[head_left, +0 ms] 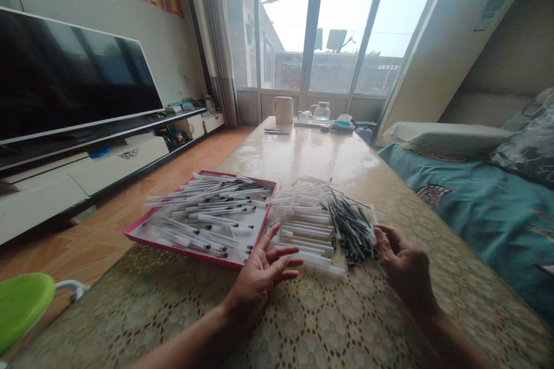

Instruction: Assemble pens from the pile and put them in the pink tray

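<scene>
Across the table (pixel 303 150), I see pens (pixel 203 213) filling the red tray (pixel 182 252), with loose tubes (pixel 307 236) and refills (pixel 350 228) left; my left hand (pixel 259 282) is spread, my right hand (pixel 404 259) curled, any pinch unclear.

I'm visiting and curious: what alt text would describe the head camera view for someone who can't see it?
A person's left hand and right hand hover at a table over a pile of white pen barrels and black pen refills. To the left, a pink-rimmed tray holds white pens.
</scene>
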Tool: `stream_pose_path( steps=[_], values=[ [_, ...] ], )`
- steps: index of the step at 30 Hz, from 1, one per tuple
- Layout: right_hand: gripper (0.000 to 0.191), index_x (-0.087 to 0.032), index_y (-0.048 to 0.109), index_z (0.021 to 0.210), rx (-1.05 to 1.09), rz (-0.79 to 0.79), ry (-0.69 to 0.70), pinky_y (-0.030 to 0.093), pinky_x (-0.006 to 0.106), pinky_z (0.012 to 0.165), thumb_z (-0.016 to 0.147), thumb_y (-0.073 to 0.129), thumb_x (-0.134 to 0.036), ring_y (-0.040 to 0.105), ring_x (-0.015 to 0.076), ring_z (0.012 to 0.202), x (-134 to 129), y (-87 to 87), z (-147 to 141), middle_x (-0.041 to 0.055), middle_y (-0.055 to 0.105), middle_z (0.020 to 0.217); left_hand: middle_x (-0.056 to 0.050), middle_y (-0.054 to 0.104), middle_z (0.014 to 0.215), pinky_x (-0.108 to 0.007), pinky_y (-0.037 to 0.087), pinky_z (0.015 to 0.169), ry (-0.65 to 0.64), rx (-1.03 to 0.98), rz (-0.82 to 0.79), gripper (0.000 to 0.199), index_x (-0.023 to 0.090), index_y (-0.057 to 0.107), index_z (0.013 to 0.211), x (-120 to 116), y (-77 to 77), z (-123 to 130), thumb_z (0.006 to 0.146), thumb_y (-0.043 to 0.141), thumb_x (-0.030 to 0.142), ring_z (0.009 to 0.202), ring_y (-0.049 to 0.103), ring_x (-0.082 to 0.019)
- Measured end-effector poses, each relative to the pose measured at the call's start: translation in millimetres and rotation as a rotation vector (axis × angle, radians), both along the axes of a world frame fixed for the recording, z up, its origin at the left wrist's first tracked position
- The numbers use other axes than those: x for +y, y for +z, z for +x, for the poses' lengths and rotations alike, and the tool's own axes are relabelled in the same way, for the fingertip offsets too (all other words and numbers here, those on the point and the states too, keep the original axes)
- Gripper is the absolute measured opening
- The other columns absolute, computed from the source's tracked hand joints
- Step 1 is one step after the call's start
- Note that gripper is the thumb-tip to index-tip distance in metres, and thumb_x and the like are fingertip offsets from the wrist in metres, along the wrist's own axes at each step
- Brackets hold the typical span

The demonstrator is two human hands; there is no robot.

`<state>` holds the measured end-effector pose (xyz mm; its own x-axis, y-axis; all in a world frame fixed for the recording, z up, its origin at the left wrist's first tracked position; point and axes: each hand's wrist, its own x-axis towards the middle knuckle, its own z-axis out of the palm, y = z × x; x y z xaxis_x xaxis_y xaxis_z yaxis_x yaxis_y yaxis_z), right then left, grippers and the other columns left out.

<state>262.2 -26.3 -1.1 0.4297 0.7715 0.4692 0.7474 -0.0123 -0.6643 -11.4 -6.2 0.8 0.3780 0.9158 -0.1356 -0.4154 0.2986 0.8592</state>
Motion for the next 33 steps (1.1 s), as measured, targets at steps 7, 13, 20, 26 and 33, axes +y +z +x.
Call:
stream_pose_path(
  steps=[7, 13, 20, 26, 33],
  values=[
    [0.039, -0.016, 0.065, 0.090, -0.099, -0.009, 0.045, 0.043, 0.024, 0.055, 0.088, 0.043, -0.048, 0.063, 0.0191, 0.059, -6, -4.8, -3, 0.0052, 0.067, 0.068, -0.007, 0.063, 0.089, -0.032, 0.051, 0.062, -0.255, 0.234, 0.278, 0.036, 0.020, 0.054, 0.113, -25, 33.4, -1, 0.079, 0.064, 0.027, 0.070, 0.065, -0.019],
    [0.039, -0.015, 0.064, 0.093, -0.069, -0.020, 0.086, 0.044, 0.025, 0.056, 0.087, 0.043, -0.048, 0.062, 0.0192, 0.061, -9, -8.1, -3, 0.0055, 0.067, 0.070, -0.007, 0.066, 0.087, -0.028, 0.045, 0.065, -0.365, 0.923, 0.815, 0.017, 0.023, 0.066, 0.093, -21, 90.4, -41, 0.081, 0.056, 0.017, 0.076, 0.060, -0.020],
    [0.038, -0.016, 0.064, 0.093, -0.049, -0.037, 0.108, 0.044, 0.025, 0.057, 0.087, 0.043, -0.047, 0.062, 0.0191, 0.062, -8, -7.0, -3, 0.0054, 0.067, 0.071, -0.012, 0.064, 0.092, -0.035, 0.041, 0.077, 0.055, 1.679, 0.997, 0.024, 0.017, 0.065, 0.089, 65, 69.6, -114, 0.077, 0.047, 0.007, 0.091, 0.056, -0.027],
    [0.038, -0.017, 0.064, 0.090, -0.014, -0.064, 0.117, 0.044, 0.024, 0.056, 0.086, 0.044, -0.049, 0.063, 0.0188, 0.061, -7, -8.7, -1, 0.0035, 0.066, 0.068, -0.010, 0.062, 0.087, -0.033, 0.043, 0.077, 0.036, 1.956, 0.966, 0.018, 0.016, 0.061, 0.082, 82, 55.1, -134, 0.077, 0.047, 0.007, 0.089, 0.056, -0.025],
    [0.038, -0.016, 0.063, 0.091, -0.009, -0.048, 0.136, 0.044, 0.024, 0.055, 0.088, 0.044, -0.048, 0.062, 0.0183, 0.060, -8, -5.4, -3, 0.0027, 0.065, 0.066, -0.008, 0.060, 0.084, -0.035, 0.043, 0.077, 0.102, 1.818, 1.072, 0.013, 0.017, 0.060, 0.074, 82, 54.4, -145, 0.078, 0.049, 0.013, 0.087, 0.055, -0.025]
  ],
)
